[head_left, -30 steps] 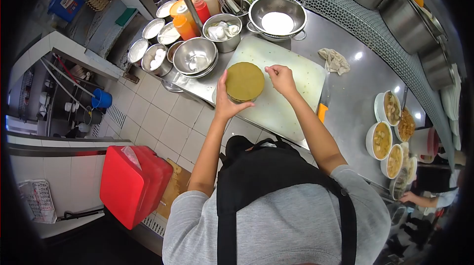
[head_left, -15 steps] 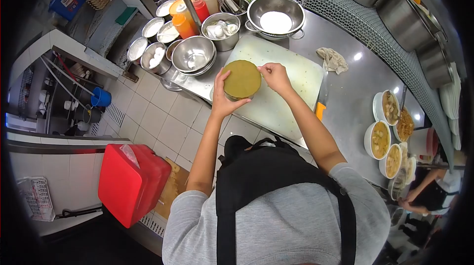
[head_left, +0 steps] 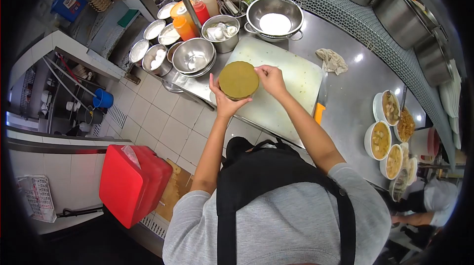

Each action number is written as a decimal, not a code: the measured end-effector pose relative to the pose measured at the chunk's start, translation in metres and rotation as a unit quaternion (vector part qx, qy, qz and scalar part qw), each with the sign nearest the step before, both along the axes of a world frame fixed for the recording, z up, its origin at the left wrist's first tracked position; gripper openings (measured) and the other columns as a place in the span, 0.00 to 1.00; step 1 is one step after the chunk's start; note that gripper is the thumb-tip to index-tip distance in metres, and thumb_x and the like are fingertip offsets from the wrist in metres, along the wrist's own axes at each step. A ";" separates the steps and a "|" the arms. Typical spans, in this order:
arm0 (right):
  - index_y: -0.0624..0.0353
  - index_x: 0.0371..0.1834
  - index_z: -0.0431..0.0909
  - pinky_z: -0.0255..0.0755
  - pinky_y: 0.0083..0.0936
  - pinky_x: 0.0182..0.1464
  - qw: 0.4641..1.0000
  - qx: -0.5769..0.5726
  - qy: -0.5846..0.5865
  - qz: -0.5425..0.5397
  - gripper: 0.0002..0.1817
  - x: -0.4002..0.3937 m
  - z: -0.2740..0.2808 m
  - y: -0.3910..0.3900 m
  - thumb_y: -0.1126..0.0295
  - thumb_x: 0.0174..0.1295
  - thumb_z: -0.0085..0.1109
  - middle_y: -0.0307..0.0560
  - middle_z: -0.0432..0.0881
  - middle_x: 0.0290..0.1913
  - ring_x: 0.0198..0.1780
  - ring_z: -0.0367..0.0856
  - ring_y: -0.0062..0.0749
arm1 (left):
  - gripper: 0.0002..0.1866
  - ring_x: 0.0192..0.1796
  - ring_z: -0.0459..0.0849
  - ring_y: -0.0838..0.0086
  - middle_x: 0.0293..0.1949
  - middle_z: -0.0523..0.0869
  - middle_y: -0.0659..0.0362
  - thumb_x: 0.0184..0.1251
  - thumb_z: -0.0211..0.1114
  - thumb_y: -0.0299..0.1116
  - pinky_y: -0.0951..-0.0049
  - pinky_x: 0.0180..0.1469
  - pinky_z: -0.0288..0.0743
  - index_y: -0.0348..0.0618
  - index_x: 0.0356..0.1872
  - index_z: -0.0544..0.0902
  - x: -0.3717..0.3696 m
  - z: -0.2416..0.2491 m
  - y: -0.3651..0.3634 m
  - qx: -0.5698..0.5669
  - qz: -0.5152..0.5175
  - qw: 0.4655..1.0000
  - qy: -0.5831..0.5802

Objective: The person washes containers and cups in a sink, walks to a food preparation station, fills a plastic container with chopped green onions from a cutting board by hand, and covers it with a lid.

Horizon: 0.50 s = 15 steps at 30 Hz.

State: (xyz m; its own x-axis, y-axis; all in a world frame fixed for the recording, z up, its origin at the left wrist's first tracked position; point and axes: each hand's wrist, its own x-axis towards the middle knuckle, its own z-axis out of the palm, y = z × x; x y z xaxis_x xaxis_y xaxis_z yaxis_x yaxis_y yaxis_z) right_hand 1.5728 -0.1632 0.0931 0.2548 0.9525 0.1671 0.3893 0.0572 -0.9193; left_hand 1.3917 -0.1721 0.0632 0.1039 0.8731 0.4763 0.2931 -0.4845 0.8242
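A round container with a flat olive-gold top (head_left: 239,80) is held up over the near left edge of the white cutting board (head_left: 291,82). My left hand (head_left: 226,101) is wrapped around its left and near side, thumb along the near edge. At the right rim, my right hand (head_left: 270,80) is closed, thumb and forefinger pinching the edge. Most of the container's side is hidden below the top. An orange-handled knife (head_left: 320,113) lies by the board's right edge, its blade partly hidden.
Stacked steel bowls (head_left: 192,56), a pot of white pieces (head_left: 220,33) and a colander (head_left: 275,17) line the back. Sauce bottles (head_left: 183,27) stand behind. A crumpled cloth (head_left: 332,61) lies right of the board; bowls of food (head_left: 380,139) sit farther right. Another person (head_left: 434,203) is at lower right.
The container and my left hand have shifted slightly left and nearer. My left fingers have loosened a little at the far side. The other person at lower right has moved.
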 end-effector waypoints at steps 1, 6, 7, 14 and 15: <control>0.66 0.30 0.81 0.62 0.22 0.22 0.999 0.018 -0.026 -0.014 0.13 -0.004 0.004 -0.014 0.65 0.59 0.57 0.42 0.73 0.14 0.16 0.65 0.21 | 0.73 0.61 0.66 0.53 0.59 0.62 0.41 0.21 0.83 0.45 0.57 0.62 0.61 0.42 0.66 0.34 -0.001 -0.004 -0.002 -0.026 -0.005 1.000 -0.014; 0.65 0.29 0.81 0.62 0.23 0.22 0.999 -0.003 -0.049 0.007 0.12 0.001 0.021 -0.053 0.65 0.59 0.57 0.47 0.73 0.15 0.16 0.64 0.24 | 0.71 0.59 0.68 0.54 0.56 0.66 0.42 0.22 0.83 0.44 0.57 0.61 0.62 0.41 0.64 0.36 -0.003 -0.008 -0.009 -0.049 -0.046 0.997 -0.039; 0.65 0.28 0.81 0.65 0.26 0.24 0.996 -0.001 -0.084 0.000 0.12 0.007 0.024 -0.043 0.65 0.58 0.57 0.51 0.75 0.18 0.18 0.70 0.33 | 0.71 0.58 0.69 0.54 0.55 0.67 0.42 0.23 0.83 0.44 0.57 0.61 0.62 0.41 0.64 0.35 -0.001 -0.006 -0.008 -0.038 -0.042 0.998 -0.020; 0.66 0.29 0.81 0.69 0.31 0.29 0.992 0.034 -0.123 0.002 0.14 -0.006 0.012 0.007 0.64 0.58 0.56 0.57 0.78 0.22 0.22 0.78 0.42 | 0.71 0.58 0.70 0.55 0.55 0.68 0.44 0.26 0.82 0.40 0.59 0.62 0.60 0.39 0.65 0.32 0.010 0.001 -0.011 -0.072 -0.014 0.997 -0.036; 0.65 0.28 0.80 0.69 0.33 0.29 0.990 0.044 -0.135 -0.011 0.13 -0.007 0.014 -0.005 0.65 0.59 0.55 0.58 0.78 0.23 0.23 0.77 0.46 | 0.71 0.58 0.70 0.55 0.55 0.68 0.44 0.26 0.82 0.40 0.59 0.62 0.60 0.39 0.65 0.32 0.010 0.001 -0.011 -0.070 -0.012 0.997 -0.037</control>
State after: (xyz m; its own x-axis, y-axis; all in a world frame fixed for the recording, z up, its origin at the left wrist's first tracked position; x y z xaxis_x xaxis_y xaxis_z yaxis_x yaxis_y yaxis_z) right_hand 1.5656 -0.1685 0.1067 0.2095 0.9258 0.3147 0.6216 0.1223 -0.7737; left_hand 1.4019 -0.1833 0.0639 0.0954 0.9294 0.3566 0.2192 -0.3691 0.9032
